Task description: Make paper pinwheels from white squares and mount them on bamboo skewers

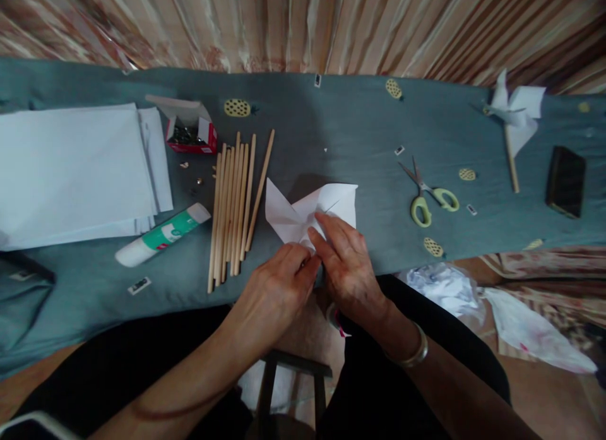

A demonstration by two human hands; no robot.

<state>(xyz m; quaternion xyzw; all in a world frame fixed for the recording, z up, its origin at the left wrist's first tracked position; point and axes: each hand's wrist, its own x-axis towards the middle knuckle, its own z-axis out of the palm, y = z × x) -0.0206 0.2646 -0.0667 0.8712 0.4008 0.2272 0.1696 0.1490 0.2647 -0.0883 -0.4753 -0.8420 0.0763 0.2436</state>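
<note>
A white paper pinwheel (336,200), partly folded, lies near the front edge of the cloth. My left hand (284,279) is closed on its near edge, thumb and fingers pinched together. Across its near right part lies my right hand (345,263), fingers stretched out and pressing on the paper near the middle. The near corner of the paper is hidden under both hands. Just left of the paper are several wooden sticks (231,206), lying side by side with one slanted apart.
Left are a stack of white paper (76,168), a glue stick (163,235) and an open red box of small metal pieces (192,134). Right are green-handled scissors (428,197), a finished pinwheel on a stick (514,124) and a dark phone-like object (565,181). Curtains (284,29) hang behind.
</note>
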